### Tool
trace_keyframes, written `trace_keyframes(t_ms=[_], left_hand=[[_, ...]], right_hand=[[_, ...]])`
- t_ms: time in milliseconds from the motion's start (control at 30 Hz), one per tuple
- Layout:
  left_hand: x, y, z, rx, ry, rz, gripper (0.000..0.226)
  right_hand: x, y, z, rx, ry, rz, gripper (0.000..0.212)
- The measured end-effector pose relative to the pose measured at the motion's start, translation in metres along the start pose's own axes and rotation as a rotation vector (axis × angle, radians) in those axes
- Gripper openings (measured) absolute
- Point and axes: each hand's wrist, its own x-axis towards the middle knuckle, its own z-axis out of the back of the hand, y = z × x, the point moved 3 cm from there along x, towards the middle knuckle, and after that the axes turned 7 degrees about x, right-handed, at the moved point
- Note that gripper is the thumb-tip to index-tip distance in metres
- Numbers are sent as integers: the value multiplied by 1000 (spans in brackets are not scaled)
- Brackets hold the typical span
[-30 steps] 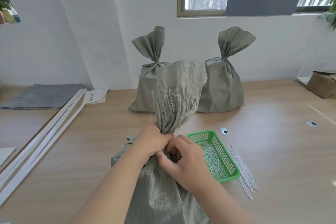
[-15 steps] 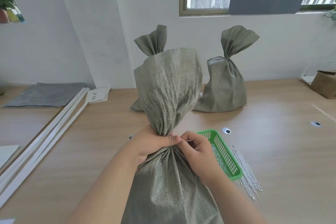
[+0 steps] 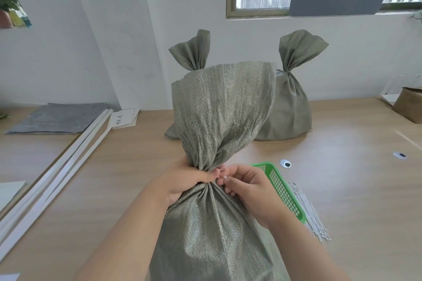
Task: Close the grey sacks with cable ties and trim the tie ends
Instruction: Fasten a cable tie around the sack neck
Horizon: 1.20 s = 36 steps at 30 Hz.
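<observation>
Right in front of the person stands a big grey sack (image 3: 212, 223) on the wooden table (image 3: 342, 189), and its top is bunched into a tight neck. The left hand (image 3: 185, 180) is wrapped around that neck and squeezes it shut, so the loose top fans out above the fist. The right hand (image 3: 246, 186) is pressed against the neck from the other side, with its fingertips (image 3: 225, 180) pinched on something small and white. I think it is the cable tie (image 3: 225, 176), but it is too tiny to be sure, and I cannot see a tie going all the way around. So the step looks like getting the tie on and pulling it snug; the trimming is not done yet. Next the right hand needs to pull the tail hard while the left keeps the neck gathered, or the cloth will slip open. Just beside the right hand sits a green basket (image 3: 280, 187), and next to that lies a bundle of white ties (image 3: 308, 214). I see no cutter. Farther back, near the wall, two more sacks stand closed at the neck, the left one (image 3: 194, 52) half hidden, the right one (image 3: 290, 102) in clear view.
</observation>
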Motion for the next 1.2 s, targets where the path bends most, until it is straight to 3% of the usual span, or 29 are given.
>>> trace_keyframes(t_ms=[200, 333, 500, 700, 1200], left_hand=[[2, -2, 3, -52, -34, 2, 5], [0, -1, 7, -53, -83, -13, 19], [-8, -11, 2, -30, -105, -47, 15], [-4, -17, 1, 136, -134, -77, 27], [10, -17, -1, 139, -126, 1, 12]], right_hand=[[4, -3, -2, -64, -74, 28, 20], [6, -4, -3, -5, -159, 5, 17], [10, -5, -10, 63, -246, -32, 11], [10, -3, -19, 12, -303, -17, 15], [12, -6, -22, -48, -389, 80, 31]])
